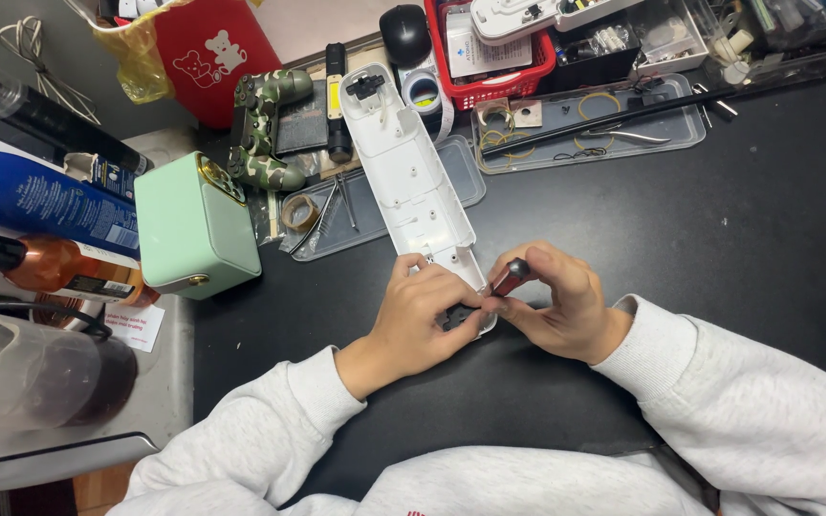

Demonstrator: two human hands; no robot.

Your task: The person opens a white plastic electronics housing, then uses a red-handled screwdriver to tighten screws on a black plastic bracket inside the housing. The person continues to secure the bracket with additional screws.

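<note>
My left hand [423, 311] is clamped over the near end of the long white plastic shell [408, 172], fingers curled down on its edge so it stays put on the black counter [719, 229]. My right hand [552, 301] is closed around a small screwdriver with a dark red handle [510, 277], its tip angled down and left into the shell's near end, just beside my left fingertips. I cannot see the tip itself or any screw; my fingers cover that spot.

The shell runs from my hands away to the far left, its open side up, with a small black part [365, 86] seated at the far end. It looks like thin, stiff moulded plastic: light, likely to slide on the smooth counter and to flex or crack if squeezed mid-span. I judge the best hold to be on the side walls near the end being worked, pressing down, not pinching.

To the left stand a mint green box [193, 229], a blue bottle [40, 201] and a camouflage game controller [265, 129]. Far off are a red basket [499, 62] and a clear tray [604, 119] with rubber bands and tweezers.
</note>
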